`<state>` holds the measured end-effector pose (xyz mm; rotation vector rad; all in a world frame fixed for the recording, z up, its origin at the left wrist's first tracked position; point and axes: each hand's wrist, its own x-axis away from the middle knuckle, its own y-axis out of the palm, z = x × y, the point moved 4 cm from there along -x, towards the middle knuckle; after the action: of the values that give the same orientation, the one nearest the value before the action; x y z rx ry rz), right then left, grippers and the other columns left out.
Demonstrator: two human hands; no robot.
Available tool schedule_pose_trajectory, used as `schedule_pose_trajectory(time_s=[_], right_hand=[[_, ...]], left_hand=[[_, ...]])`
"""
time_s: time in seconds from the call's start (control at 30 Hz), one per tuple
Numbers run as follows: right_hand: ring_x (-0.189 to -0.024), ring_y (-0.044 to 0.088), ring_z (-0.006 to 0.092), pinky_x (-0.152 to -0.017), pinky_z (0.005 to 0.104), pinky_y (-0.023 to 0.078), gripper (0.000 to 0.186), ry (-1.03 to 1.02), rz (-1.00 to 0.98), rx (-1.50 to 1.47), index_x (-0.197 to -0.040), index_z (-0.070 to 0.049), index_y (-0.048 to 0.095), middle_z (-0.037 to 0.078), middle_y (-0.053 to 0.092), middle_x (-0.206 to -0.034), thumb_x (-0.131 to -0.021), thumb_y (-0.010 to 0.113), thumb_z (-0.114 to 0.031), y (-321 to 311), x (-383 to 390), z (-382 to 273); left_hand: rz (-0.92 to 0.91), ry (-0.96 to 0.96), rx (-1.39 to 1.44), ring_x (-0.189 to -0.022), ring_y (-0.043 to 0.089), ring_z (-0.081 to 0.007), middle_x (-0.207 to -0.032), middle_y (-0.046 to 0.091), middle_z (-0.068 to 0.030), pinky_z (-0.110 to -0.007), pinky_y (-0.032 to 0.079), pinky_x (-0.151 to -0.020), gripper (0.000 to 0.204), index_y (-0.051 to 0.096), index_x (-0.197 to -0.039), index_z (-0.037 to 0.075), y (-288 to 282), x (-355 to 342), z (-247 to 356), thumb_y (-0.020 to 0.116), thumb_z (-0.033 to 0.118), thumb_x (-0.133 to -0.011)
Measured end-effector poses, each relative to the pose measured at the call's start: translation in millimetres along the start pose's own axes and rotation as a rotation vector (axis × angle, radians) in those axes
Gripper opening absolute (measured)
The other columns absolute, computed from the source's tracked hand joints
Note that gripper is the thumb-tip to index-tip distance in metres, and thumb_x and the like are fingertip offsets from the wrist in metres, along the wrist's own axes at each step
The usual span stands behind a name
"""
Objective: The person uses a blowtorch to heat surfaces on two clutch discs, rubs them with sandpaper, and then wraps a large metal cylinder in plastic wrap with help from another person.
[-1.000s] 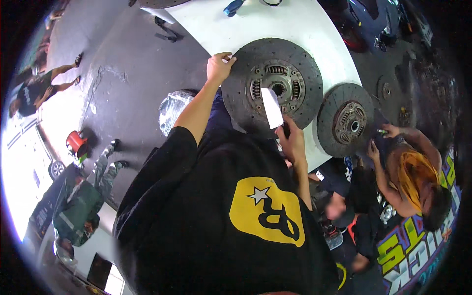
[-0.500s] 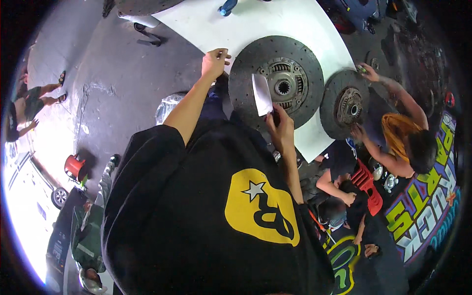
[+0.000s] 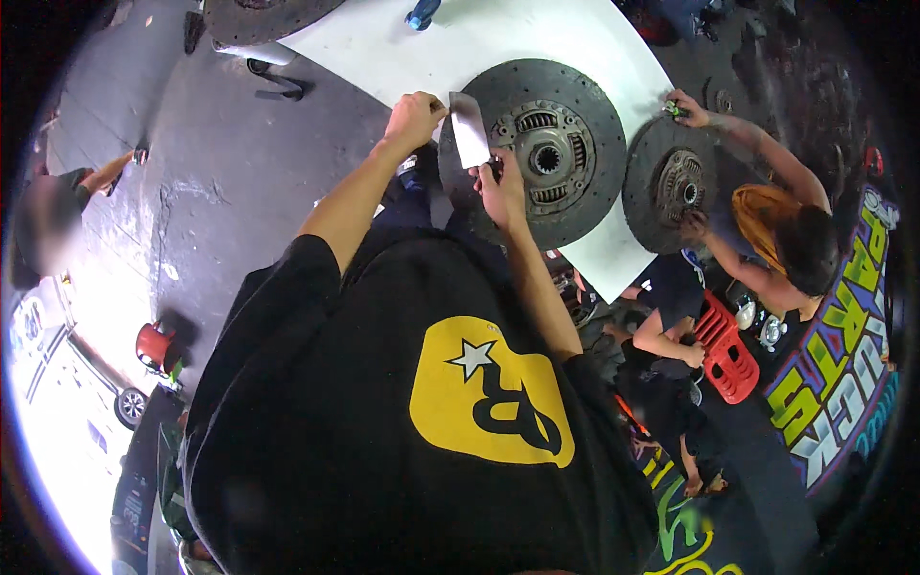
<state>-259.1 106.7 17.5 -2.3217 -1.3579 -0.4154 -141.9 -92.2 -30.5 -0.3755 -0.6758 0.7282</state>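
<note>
A large clutch disc [image 3: 585, 201] with a splined hub and springs lies on a white board [image 3: 623, 278]. My right hand [image 3: 494, 182] grips the dark handle of a flat, shiny, rectangular blade like a cleaver [image 3: 470, 129], held over the disc's left side. Up by the blade's top end, at the disc's left rim, my left hand [image 3: 422, 120] has its fingertips bent together; whether anything is between them is too small to tell.
A co-worker [image 3: 786, 230] has both hands at a smaller clutch disc [image 3: 647, 182] on the right, one holding a small green item. Another disc [image 3: 268, 19] sits at the top left. Other people, a red chair [image 3: 728, 355], a red bucket [image 3: 153, 345] and a car surround me.
My right hand and the blade have moved up and left toward my left hand, which shifted slightly up-left. The co-worker's hands reached up to the smaller disc.
</note>
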Motion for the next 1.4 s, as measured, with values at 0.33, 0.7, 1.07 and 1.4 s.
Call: schedule_pose_trajectory(time_s=[0.33,0.7,1.07,1.4], right_hand=[[-0.087,0.073,0.0375,-0.080,0.0486,0.054,0.035,-0.045,0.068,0.220,-0.125,0.000,0.051,0.020,0.075,-0.091,-0.095,0.063,-0.015,16,-7,0],[-0.099,0.067,0.0503,-0.087,0.0552,0.053,0.034,0.011,-0.072,0.647,-0.119,-0.004,0.060,0.029,0.071,-0.103,-0.092,0.068,-0.023,8,20,-2],[-0.086,0.073,0.0364,-0.080,0.0451,0.054,0.032,-0.134,0.184,0.445,-0.116,0.002,0.064,0.020,0.074,-0.089,-0.092,0.065,-0.019,-13,9,-18],[-0.087,0.070,0.0478,-0.079,0.0563,0.053,0.032,-0.113,0.123,0.437,-0.120,0.000,0.063,0.030,0.070,-0.089,-0.094,0.064,-0.018,25,-23,-18]], left_hand=[[-0.084,0.132,-0.193,-0.100,0.072,-0.0380,-0.104,0.075,-0.0217,-0.046,0.056,-0.087,0.035,0.073,-0.108,0.001,0,-10,-1,0.064,0.032,-0.095],[-0.068,0.052,-0.131,-0.101,0.073,-0.0363,-0.104,0.075,-0.0206,-0.045,0.056,-0.090,0.031,0.075,-0.104,0.003,3,-2,-6,0.065,0.029,-0.091],[-0.019,-0.005,0.077,-0.094,0.076,-0.0301,-0.097,0.078,-0.0154,-0.041,0.058,-0.086,0.028,0.079,-0.105,0.006,3,7,1,0.068,0.029,-0.093],[0.062,0.073,-0.261,-0.091,0.075,-0.0343,-0.097,0.077,-0.0136,-0.045,0.058,-0.085,0.030,0.079,-0.100,0.009,-12,12,21,0.068,0.034,-0.089]])
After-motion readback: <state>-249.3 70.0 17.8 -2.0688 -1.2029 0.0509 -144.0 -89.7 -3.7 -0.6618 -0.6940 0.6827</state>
